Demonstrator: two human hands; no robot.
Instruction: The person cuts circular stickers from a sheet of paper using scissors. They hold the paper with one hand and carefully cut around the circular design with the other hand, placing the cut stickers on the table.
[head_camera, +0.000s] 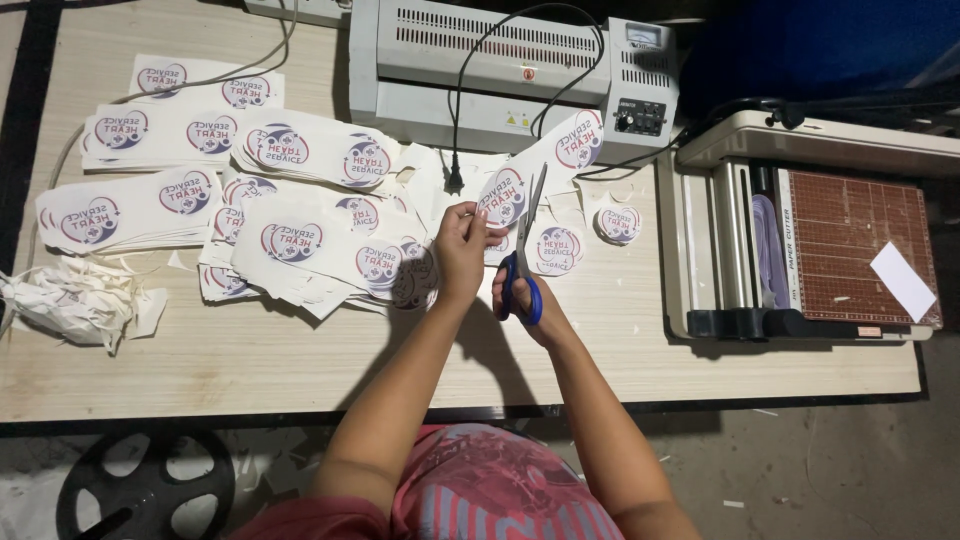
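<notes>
Head view: we look down on a wooden table (300, 370) covered with printed sheets. Our left hand (462, 250) pinches a sheet (500, 195) bearing a round emblem, fingers closed on its lower edge, holding it just above the table near the middle. Our right hand (525, 300) grips blue-handled scissors (525, 260), fingers curled through the loops; the blades point up and away from us and stand slightly parted at the sheet's right side, touching it or just beside it, we cannot tell which.

Left of the hands lie overlapping stacks (290, 200) of uncut sheets, each with 2 emblems or so. At the far left edge sits a heap of white scraps (80, 300). Right of the scissors lies a small pile of cut discs (617, 223), with another disc (556, 248) beside the blades. Behind the hands stands a grey laminator (500, 70), its black cable (470, 90) trailing down to the table. At the right end sits a paper cutter (810, 240) with a brown gridded bed.
</notes>
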